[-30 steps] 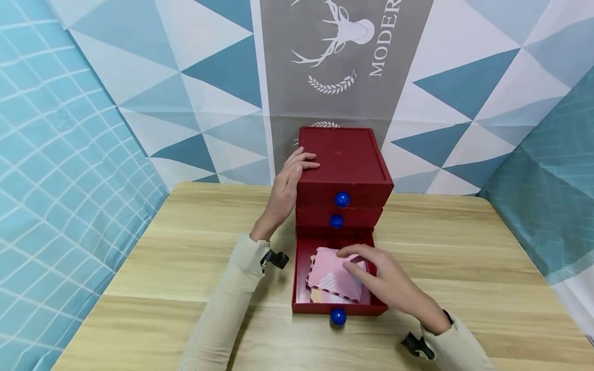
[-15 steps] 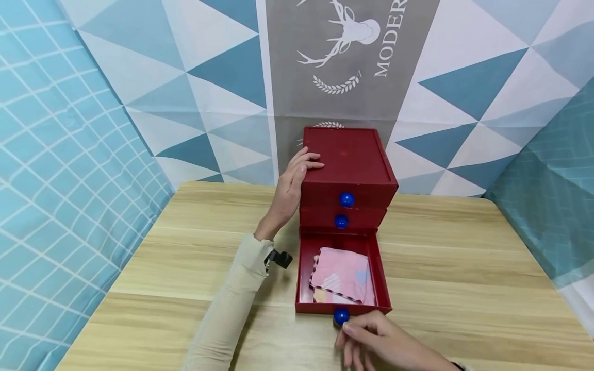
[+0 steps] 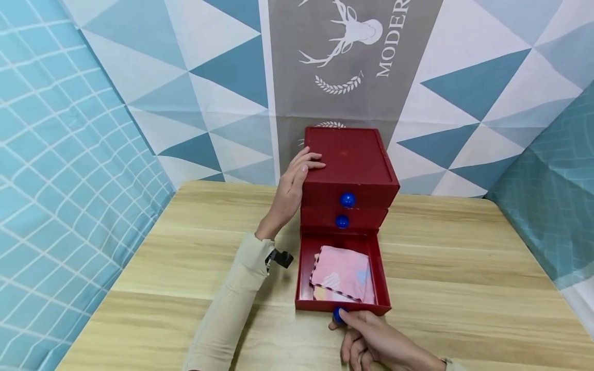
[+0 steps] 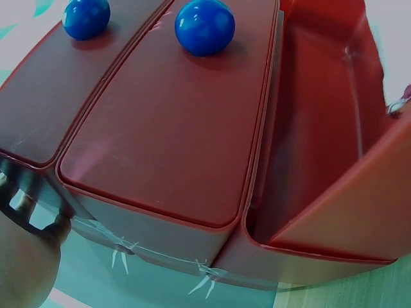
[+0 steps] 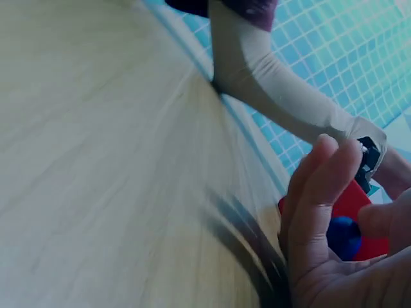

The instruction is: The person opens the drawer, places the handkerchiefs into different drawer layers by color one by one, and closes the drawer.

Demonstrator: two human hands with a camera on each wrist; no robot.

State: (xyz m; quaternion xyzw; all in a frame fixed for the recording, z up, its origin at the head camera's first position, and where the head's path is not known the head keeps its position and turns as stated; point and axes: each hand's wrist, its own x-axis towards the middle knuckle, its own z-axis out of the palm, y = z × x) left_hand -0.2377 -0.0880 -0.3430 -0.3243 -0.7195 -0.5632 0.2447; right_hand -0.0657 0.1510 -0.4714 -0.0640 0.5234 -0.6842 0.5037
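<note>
A red drawer cabinet (image 3: pixel 345 157) has its bottom drawer (image 3: pixel 382 275) pulled out; the two drawers above are closed. Inside the pulled-out drawer lies a folded pink cloth (image 3: pixel 343 270) with a dark striped edge. My left hand (image 3: pixel 289 190) rests against the cabinet's left side, its fingers reaching over the top edge. With thumb and forefinger, my right hand (image 3: pixel 376 337) pinches the bottom drawer's blue knob (image 3: pixel 337 315); the other fingers curl below. The right wrist view shows this knob (image 5: pixel 343 237) between thumb and fingers.
The closed drawers carry a blue knob (image 3: pixel 347 200) and another blue knob (image 3: pixel 342 221). The cabinet stands on a wooden table (image 3: pixel 223 247), near its back edge. Behind hangs a patterned cloth backdrop (image 3: pixel 232 93), and a blue checked one (image 3: pixel 60 170) is at the left.
My right hand has left the pink cloth, come out over the drawer front and taken hold of the bottom knob. My left hand stays on the cabinet.
</note>
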